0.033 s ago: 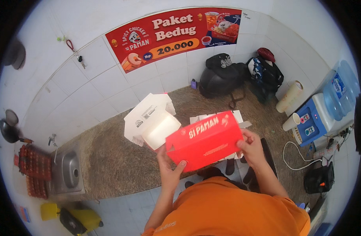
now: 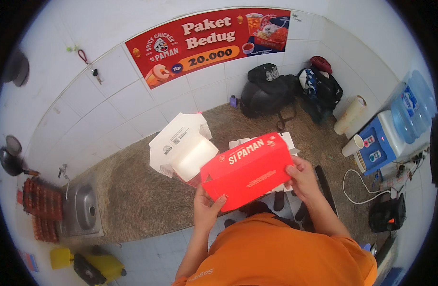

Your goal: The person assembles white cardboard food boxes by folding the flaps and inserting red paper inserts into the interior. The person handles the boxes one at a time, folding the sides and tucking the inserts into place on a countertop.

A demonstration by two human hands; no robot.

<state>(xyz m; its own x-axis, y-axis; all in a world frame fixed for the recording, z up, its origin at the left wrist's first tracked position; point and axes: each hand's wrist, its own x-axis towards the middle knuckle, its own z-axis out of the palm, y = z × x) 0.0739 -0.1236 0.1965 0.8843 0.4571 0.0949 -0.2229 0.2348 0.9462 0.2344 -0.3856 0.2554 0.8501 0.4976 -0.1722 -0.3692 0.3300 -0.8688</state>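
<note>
Between my two hands, above the counter's near edge, is a red paperboard food box (image 2: 250,176) with white print on its upper panel. My left hand (image 2: 207,205) grips its lower left corner, thumb on the front and fingers behind. At the right end my right hand (image 2: 302,177) pinches the box's edge. A small dark gap shows at the box's left corner. Beyond it on the left lies a stack of flat white box blanks (image 2: 170,136), with a white, rounded paper piece (image 2: 197,157) on top. More white cardboard pieces (image 2: 288,139) lie partly hidden behind the red box.
The stone counter (image 2: 128,190) runs from a steel sink (image 2: 87,207) at left to a water dispenser (image 2: 378,138) at right. A black bag with a cap (image 2: 266,97), a backpack (image 2: 321,90), a plastic wrap roll (image 2: 350,114) and a paper cup (image 2: 353,145) stand along the back.
The red box has tilted slightly, its lower edge a little nearer to me. Both hands keep their hold. The whole view has shifted very slightly.
</note>
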